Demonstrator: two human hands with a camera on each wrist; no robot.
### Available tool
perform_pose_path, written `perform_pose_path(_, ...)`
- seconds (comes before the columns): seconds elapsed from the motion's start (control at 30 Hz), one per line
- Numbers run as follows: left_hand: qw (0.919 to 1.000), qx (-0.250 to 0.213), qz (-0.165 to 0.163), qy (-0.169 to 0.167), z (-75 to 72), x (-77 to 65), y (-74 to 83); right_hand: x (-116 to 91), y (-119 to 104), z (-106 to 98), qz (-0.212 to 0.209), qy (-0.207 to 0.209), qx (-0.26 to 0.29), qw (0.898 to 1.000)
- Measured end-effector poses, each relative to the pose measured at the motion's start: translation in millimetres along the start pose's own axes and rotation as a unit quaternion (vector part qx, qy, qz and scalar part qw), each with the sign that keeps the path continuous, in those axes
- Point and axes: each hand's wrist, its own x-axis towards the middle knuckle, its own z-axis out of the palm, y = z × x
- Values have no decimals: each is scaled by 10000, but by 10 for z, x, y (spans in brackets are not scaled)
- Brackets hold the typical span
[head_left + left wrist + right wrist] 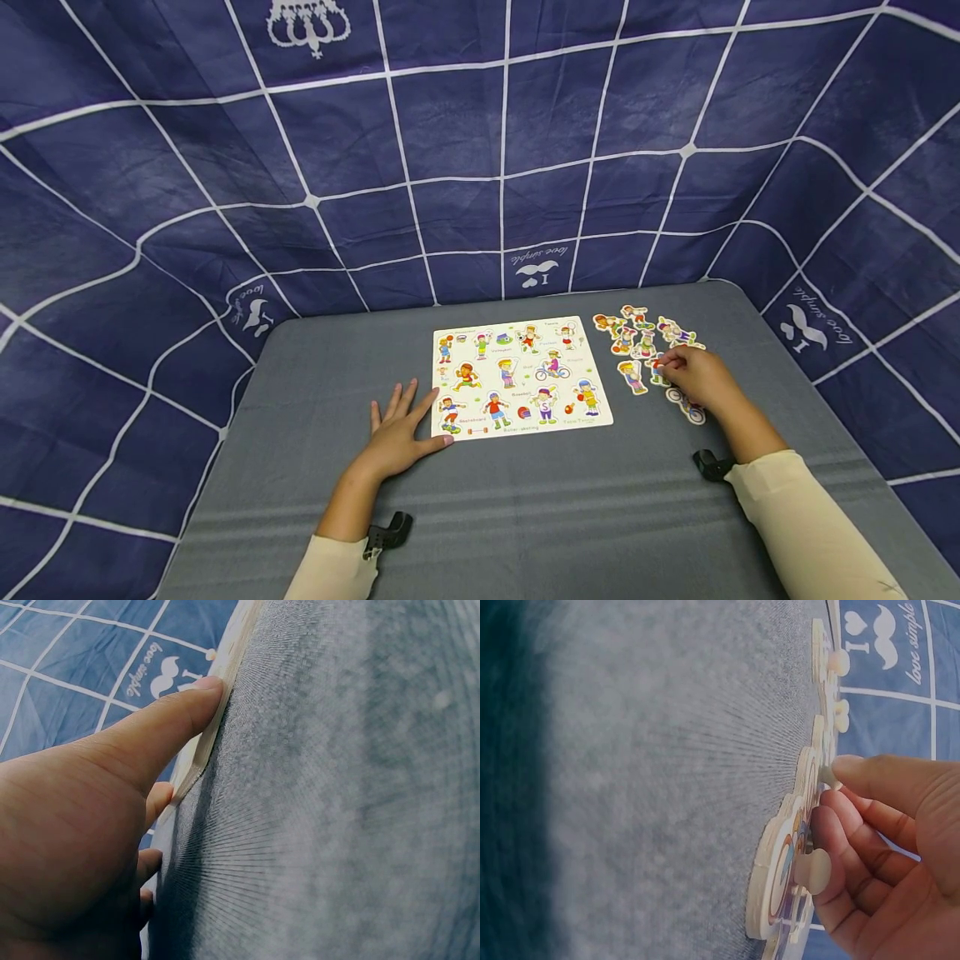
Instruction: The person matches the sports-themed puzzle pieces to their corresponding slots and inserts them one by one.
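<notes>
A white wooden puzzle board (510, 326) printed with children playing sports lies on the grey table. At its near left corner rests my left hand (397, 440), fingers spread, the thumb along the front edge and the fingertips by the left side. The left wrist view shows the thumb (176, 716) touching the board's rim (217, 724). Right of the board, my right hand (697, 375) pinches the small knob (827, 777) of a puzzle piece (657, 372) between thumb and fingers. Whether that piece is lifted, I cannot tell. A bicycle piece (686, 407) lies just below the hand.
Several loose knobbed pieces lie around the right hand, among them a child piece (632, 377) and a cluster farther back (622, 337). A blue cloth with white lines (465, 208) hangs behind and beside the grey table (525, 508).
</notes>
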Motion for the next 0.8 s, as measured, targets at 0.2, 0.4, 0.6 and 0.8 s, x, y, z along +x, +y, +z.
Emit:
perform_pose_path(0.2, 10000, 33, 8, -7, 2, 0, -1, 1, 13, 1, -22, 9, 73, 10000)
perform_pose_path(0.4, 10000, 40, -4, -19, 7, 5, -11, -5, 5, -10, 43, -43, 151, 9999)
perform_pose_path(0.6, 10000, 18, 8, -25, -2, -2, -7, -32, -16, -35, 33, 21, 239, 9997)
perform_pose_path(0.8, 10000, -15, 7, -15, -4, -5, -4, -55, -45, -70, 4, 128, 119, 9998)
